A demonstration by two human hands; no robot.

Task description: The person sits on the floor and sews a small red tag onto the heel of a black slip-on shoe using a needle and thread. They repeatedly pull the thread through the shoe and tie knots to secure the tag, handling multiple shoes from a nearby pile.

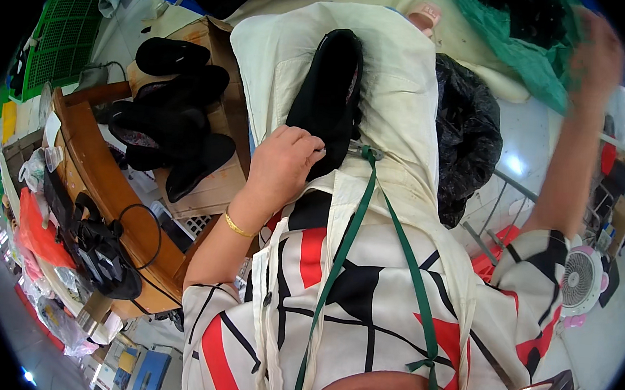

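Observation:
A black slip-on shoe (331, 87) lies lengthwise on the cream apron (399, 92) across my lap. My left hand (282, 167), with a gold bracelet at the wrist, curls its fingers over the shoe's near edge and grips it. My right hand (594, 55) is raised at the upper right beside a green cloth (526, 47). It is blurred, so its fingers cannot be made out. A green strap hangs down over my patterned red, black and white shirt.
Several black shoes (173, 120) are piled on a cardboard box (215, 181) at my left, next to a brown wooden bench (103, 180). A black plastic bag (469, 133) sits right of my lap. A green crate (63, 33) and a small pink fan (582, 279) stand further out.

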